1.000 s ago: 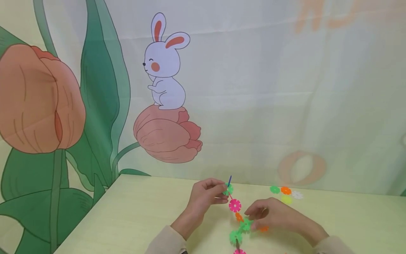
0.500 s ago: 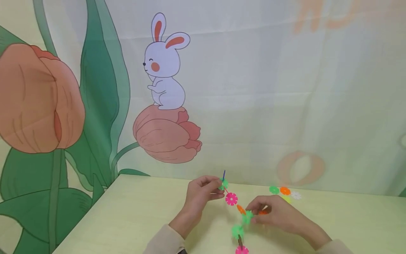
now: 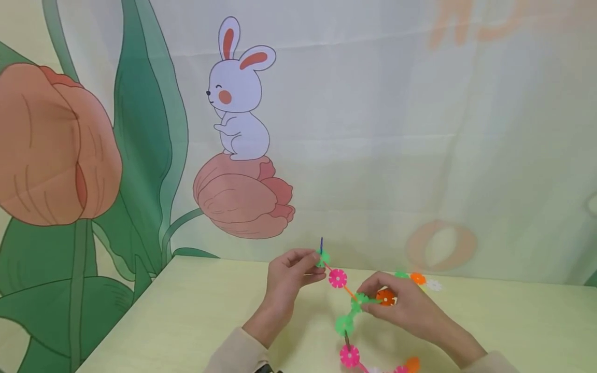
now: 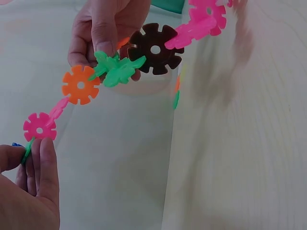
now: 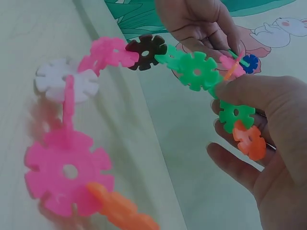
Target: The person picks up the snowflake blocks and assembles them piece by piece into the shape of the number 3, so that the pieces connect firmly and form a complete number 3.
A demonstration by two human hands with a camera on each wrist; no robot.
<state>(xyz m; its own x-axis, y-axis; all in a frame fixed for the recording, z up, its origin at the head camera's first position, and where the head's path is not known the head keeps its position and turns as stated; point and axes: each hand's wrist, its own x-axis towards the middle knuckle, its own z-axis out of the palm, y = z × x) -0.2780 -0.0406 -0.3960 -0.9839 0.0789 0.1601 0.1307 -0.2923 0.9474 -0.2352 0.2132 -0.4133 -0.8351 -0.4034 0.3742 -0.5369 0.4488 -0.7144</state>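
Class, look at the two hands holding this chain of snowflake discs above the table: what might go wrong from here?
1. The chain sags between the left hand and right hand; a slotted joint might slip apart.
2. The loose orange disc in the right hand's fingers could drop.

Snowflake-disc chain (image 3: 347, 305) held up off the desk (image 3: 186, 311)
Pink, orange, green and brown notched discs slotted edge to edge; a loose orange disc (image 3: 385, 297) sits beside its green link
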